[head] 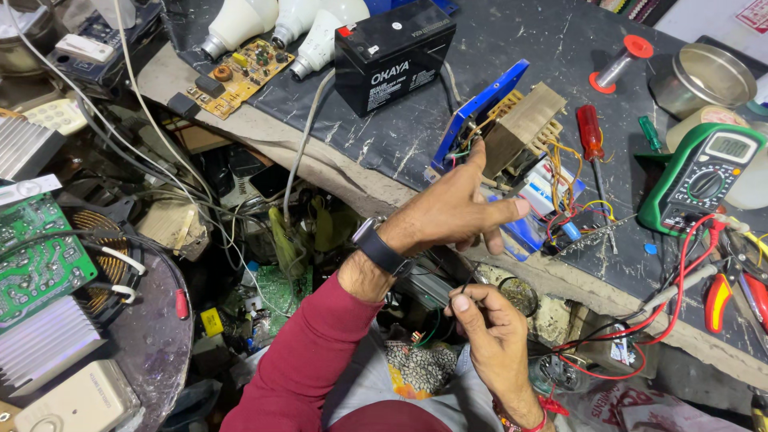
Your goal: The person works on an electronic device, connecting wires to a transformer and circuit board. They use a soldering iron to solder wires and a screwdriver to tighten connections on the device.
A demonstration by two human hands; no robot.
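Nearest, right hand (492,332) pinches a thin black wire (466,286); steady grip seems wise. Farther off, left hand (460,210), fingers spread and holding nothing, touches the transformer (522,126) beside its blue frame (478,108) on the bench (512,40).

The left hand (452,210) covers part of the transformer assembly (512,132), so where its fingertips touch cannot be told. What the right hand (488,332) pinches is too thin to make out. The pliers (740,292) and steel bowl (708,76) run off the right edge.
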